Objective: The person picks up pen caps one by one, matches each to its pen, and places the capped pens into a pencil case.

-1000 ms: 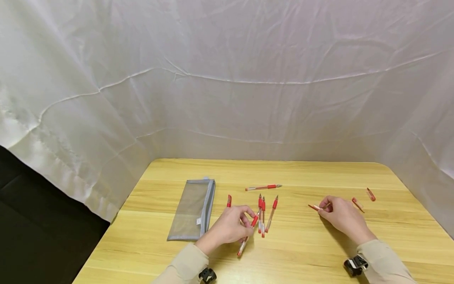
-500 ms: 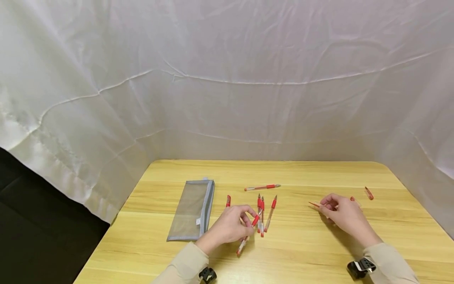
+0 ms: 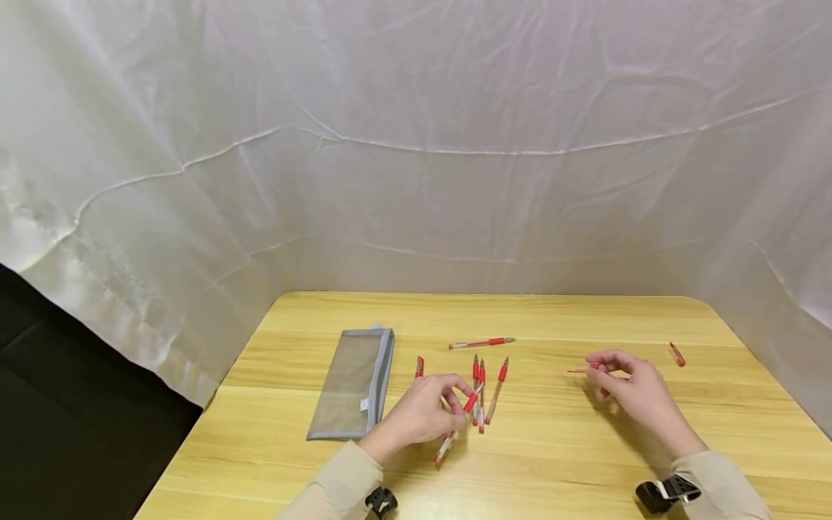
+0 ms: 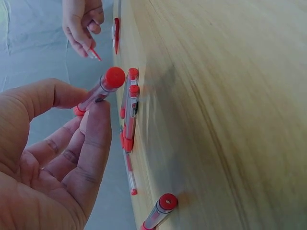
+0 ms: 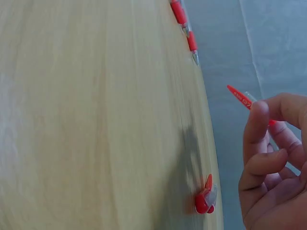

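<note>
One pen (image 4: 93,98) is pinched in the left hand's grip (image 3: 429,410) above the desk (image 3: 552,455); one cap (image 5: 240,97) is pinched by its red end in the right hand's grip (image 3: 633,390), apparently leaving its open end free.

Pen (image 4: 100,90) and cap (image 5: 240,97) held well apart

On my head feed, the pen was pinched in the left hand (image 3: 424,412) above the table (image 3: 552,448). It slanted, red grip and bare tip toward the far right, tail toward the near left. Its barrel was clear, and through the left wrist camera I saw its round red end facing me.

The cap was pinched in the right hand (image 3: 635,390), also above the table. Its red clip stuck out leftward on my head feed, bearing pale lettering; fingers hid part of its clear body.
</note>
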{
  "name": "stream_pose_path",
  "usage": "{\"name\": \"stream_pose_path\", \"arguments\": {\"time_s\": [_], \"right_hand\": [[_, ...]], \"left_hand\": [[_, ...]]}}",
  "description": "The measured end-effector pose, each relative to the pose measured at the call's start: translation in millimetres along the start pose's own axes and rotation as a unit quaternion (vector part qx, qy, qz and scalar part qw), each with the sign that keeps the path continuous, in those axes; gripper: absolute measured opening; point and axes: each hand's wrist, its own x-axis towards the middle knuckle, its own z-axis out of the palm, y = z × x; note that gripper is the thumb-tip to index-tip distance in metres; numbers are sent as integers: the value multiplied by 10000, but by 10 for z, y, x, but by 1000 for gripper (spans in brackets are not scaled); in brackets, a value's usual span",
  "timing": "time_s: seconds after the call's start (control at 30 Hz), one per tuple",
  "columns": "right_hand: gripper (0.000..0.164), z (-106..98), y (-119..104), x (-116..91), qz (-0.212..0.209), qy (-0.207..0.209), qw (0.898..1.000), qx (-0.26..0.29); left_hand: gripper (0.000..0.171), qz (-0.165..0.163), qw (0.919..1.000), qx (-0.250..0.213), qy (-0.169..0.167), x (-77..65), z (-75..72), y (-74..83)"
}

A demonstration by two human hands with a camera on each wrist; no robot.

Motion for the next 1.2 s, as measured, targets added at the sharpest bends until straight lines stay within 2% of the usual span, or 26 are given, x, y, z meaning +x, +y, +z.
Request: {"name": "stream_pose_path", "arguments": {"time_s": [0.1, 0.23, 0.53, 0.7, 1.2], "right_hand": [[38, 1, -12, -1, 61, 26, 9992, 389], [34, 10, -15, 4, 74, 60, 9965, 828], [27, 47, -130, -16, 50, 85, 9936, 1128], [14, 90, -235, -43, -71, -75, 9881, 1536], [17, 259, -495, -113, -84, -246, 9748, 2214]], "left_hand": [[32, 60, 10000, 21, 15, 3, 0, 1], [31, 100, 9999, 90, 57, 16, 0, 3], [26, 248, 9997, -17, 52, 44, 6, 20], [28, 374, 9991, -195, 11, 50, 20, 38], [26, 599, 9975, -372, 107, 54, 60, 54]]}}
